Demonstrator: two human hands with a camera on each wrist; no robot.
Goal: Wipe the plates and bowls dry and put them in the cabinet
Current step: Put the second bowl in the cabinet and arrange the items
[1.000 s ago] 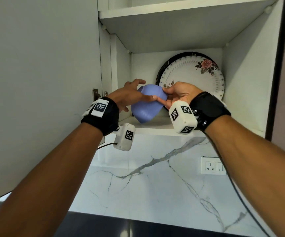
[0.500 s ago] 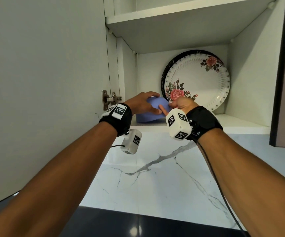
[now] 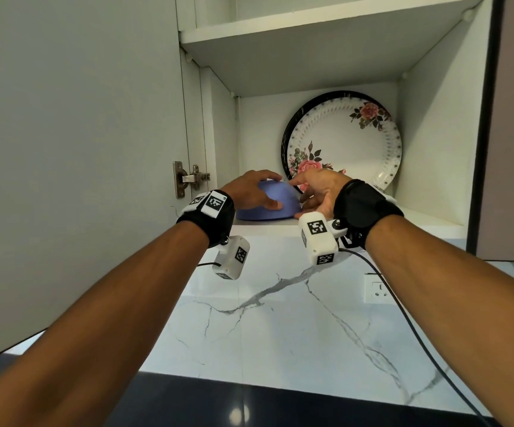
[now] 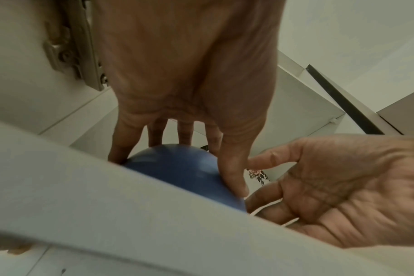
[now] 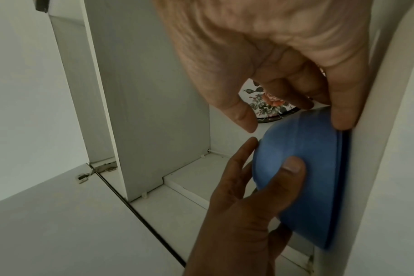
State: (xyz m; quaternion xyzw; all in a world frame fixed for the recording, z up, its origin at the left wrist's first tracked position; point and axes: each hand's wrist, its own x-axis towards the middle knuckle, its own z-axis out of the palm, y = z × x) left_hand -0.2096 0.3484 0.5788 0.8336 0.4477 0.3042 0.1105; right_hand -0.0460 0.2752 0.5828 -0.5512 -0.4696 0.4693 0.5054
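Note:
A blue bowl [image 3: 286, 200] sits upside down on the front left of the cabinet's lower shelf [image 3: 428, 220]. My left hand [image 3: 246, 192] lies over its dome, fingers curled over the far side and thumb pressed on the near side; the left wrist view shows the same hold on the bowl [image 4: 177, 168]. My right hand [image 3: 320, 189] hovers at the bowl's right with loose, spread fingers. In the right wrist view one fingertip of it touches the bowl's rim [image 5: 319, 186]. A white floral plate [image 3: 345, 143] with a dark rim leans upright against the back wall.
The grey cabinet door [image 3: 80, 149] stands swung out on the left, its hinge [image 3: 187, 178] just beside my left wrist. An upper shelf [image 3: 311, 41] roofs the compartment. Below is a marble backsplash [image 3: 280, 318] with a wall socket [image 3: 375, 289].
The bowl was held tilted in the air by both hands; it now rests rim-down on the shelf. My right hand has let go and spread its fingers, while the left stays on the dome.

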